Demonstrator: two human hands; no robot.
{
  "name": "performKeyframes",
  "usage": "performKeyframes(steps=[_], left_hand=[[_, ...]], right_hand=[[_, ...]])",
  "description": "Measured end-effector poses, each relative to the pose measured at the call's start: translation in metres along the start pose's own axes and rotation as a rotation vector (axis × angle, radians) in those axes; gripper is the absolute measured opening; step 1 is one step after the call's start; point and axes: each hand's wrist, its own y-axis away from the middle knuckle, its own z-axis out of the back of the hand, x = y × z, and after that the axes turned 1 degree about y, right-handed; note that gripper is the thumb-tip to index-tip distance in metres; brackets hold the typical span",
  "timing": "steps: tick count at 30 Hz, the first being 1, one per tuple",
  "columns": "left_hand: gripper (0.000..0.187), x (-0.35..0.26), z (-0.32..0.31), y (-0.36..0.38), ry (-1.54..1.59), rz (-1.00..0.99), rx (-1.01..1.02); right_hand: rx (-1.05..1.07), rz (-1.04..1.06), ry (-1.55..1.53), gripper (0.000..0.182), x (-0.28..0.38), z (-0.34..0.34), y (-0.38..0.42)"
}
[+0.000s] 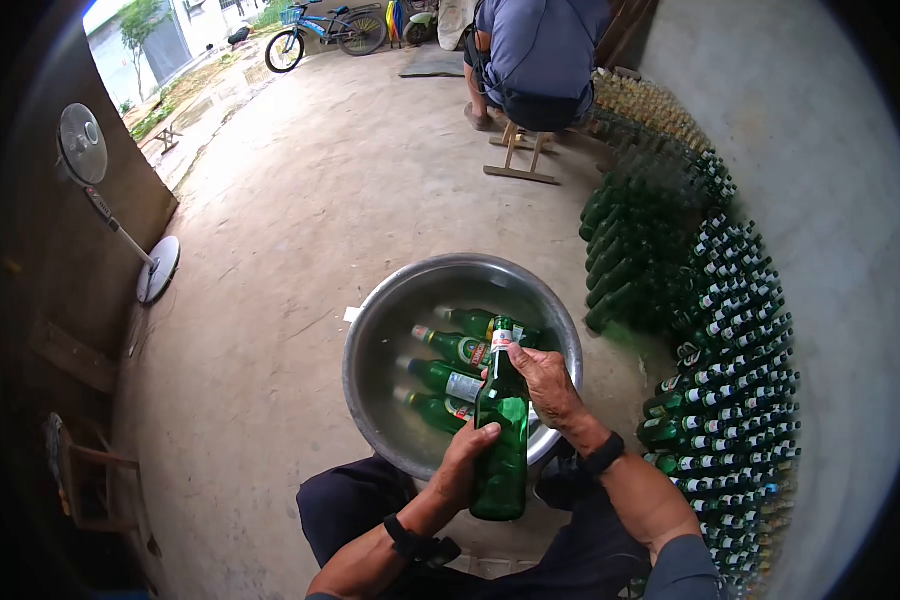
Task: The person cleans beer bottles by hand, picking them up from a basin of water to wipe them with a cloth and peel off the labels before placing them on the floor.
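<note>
A green glass bottle (501, 440) is held over the near right side of a metal basin, its neck pointing away from me. My left hand (462, 458) is wrapped round the lower body of the bottle. At the neck, my right hand (548, 385) grips with the thumb beside a red and white neck label (501, 340). Several green bottles (448, 378) with labels lie in cloudy water in the metal basin (365, 400). The held bottle and my hands hide part of the basin's right side.
Rows of stacked green bottles (730, 370) line the wall on the right. A person (540, 60) sits on a wooden stool (520, 165) ahead, back turned. A standing fan (83, 145) is at the left; a blue bicycle (325, 30) stands at the back. A wooden chair (100, 470) is at lower left.
</note>
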Motion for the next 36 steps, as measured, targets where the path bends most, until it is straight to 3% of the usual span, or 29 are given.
performKeyframes(steps=[4,11,23,27,29,33,36], left_hand=[[0.052,0.000,0.000,-0.001,0.028,-0.003,-0.005],[0.054,0.001,-0.004,-0.002,-0.084,-0.041,-0.037],[0.054,-0.001,-0.009,-0.002,-0.208,-0.055,-0.075],[0.054,-0.003,-0.012,-0.001,-0.230,-0.065,-0.084],[0.055,-0.001,-0.011,-0.001,-0.291,-0.085,-0.102],[0.058,0.006,-0.008,-0.002,-0.510,-0.181,-0.136],[0.060,0.009,-0.007,-0.002,-0.488,-0.152,-0.130]], right_hand=[[0.112,-0.010,0.045,0.035,-0.001,0.006,0.001],[0.120,-0.013,-0.018,0.031,-0.008,0.011,-0.003],[-0.058,-0.042,0.049,0.041,-0.007,0.012,-0.004],[0.019,-0.099,-0.012,0.037,-0.003,0.013,-0.003],[0.030,0.092,0.187,0.033,-0.004,0.012,-0.002],[0.079,0.027,0.134,0.032,0.000,0.016,0.000],[0.020,0.024,0.162,0.035,-0.004,0.016,-0.002]])
